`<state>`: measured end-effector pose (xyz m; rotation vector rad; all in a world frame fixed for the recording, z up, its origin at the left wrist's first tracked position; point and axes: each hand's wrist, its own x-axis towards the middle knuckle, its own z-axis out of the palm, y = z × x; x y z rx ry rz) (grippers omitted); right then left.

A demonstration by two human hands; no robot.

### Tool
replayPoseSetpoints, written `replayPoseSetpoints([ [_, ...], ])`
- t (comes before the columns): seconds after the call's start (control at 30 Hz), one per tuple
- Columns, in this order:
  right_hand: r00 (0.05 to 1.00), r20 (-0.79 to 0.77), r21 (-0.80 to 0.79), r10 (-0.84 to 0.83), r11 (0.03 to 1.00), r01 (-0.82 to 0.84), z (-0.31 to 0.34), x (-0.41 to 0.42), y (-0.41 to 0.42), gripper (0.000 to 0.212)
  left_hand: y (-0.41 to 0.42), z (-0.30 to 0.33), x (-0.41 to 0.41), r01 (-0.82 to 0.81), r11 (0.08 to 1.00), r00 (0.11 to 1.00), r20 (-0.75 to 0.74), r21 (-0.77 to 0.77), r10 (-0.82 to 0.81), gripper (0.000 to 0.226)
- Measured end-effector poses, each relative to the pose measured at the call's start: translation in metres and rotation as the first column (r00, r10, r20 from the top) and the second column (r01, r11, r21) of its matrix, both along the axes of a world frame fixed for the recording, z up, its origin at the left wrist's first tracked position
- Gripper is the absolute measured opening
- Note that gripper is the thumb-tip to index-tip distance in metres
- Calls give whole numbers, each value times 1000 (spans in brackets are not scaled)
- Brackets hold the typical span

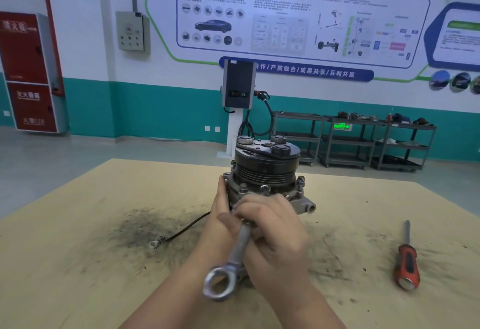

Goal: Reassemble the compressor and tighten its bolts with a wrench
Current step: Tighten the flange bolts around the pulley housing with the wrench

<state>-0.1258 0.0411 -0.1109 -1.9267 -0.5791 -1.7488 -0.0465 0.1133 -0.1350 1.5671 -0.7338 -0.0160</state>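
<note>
Compressor (267, 172) first: it stands pulley-end up on the bench (78, 224), just beyond my hands, its grooved pulley and clutch plate above and the grey cast flange with its ring of bolts (265, 189) at the level of my fingers. I judge it heavy and rigid, a block of cast metal that will not flex but could tip or spin on the dusty board when I lean on the spanner, so the body below the flange is the place to brace it, not the pulley, which may turn freely. My left hand (220, 214) lies flat against the left side of the housing, fingers straight and steadying it. My right hand (270, 227) is curled round the wrench (233, 250) near its far end; the working head is hidden under my fingers, so I cannot tell whether it is seated on a bolt. The ring end points back toward me. Off to my right, well apart, lies a red-handled screwdriver (406, 263). To the left of my left hand a thin black lead with a ring terminal (171, 235) trails across the dark grime.
</note>
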Motion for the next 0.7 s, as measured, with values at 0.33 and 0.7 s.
replayPoseSetpoints([
  [0.33, 926, 192, 717, 324, 598, -358, 28, -14, -12, 31, 3, -4, -6, -31, 1000, 983, 182, -7, 31, 79],
  [0.7, 699, 241, 904, 673, 107, -415, 39, -9, -38, 32, 3, -3, -7, -50, 999, 975, 218, -11, 51, 73],
])
